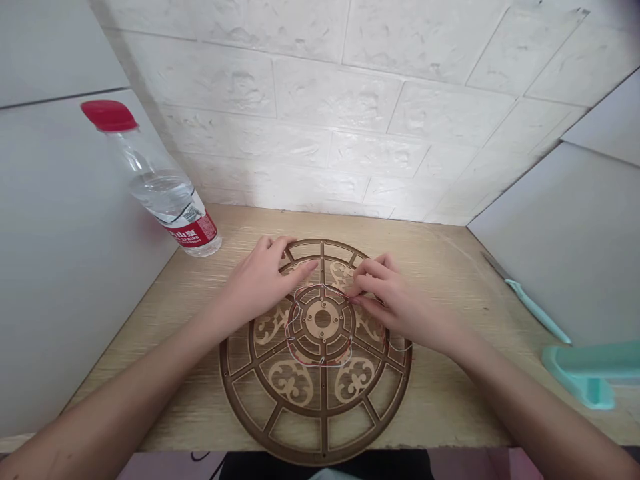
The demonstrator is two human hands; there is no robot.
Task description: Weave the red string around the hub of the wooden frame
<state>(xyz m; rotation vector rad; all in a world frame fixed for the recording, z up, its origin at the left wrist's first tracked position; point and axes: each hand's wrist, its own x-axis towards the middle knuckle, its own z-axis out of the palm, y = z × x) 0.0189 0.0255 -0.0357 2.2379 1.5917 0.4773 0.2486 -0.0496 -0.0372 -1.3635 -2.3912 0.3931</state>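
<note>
A round brown openwork frame [324, 427] with spokes and pale scroll-shaped ornaments lies on the wooden table, its near rim just past the table's front edge. Thin red and white wire [321, 365] loops loosely around its inner ring. On the upper left of the frame rests my left hand [265, 277], fingers over the rim and thumb stretched apart toward the middle. My right hand [383, 293] is at the upper right of the inner ring, thumb and fingertips pinched together on the wire. A loose pale strand shows below that hand near the right rim.
A water bottle [173, 200] with a red cap stands at the back left beside a grey panel. On the right lie a knife with a teal handle [537, 310] and a mint-green plastic piece [575, 373]. White brick-patterned wall [325, 100] closes off the back.
</note>
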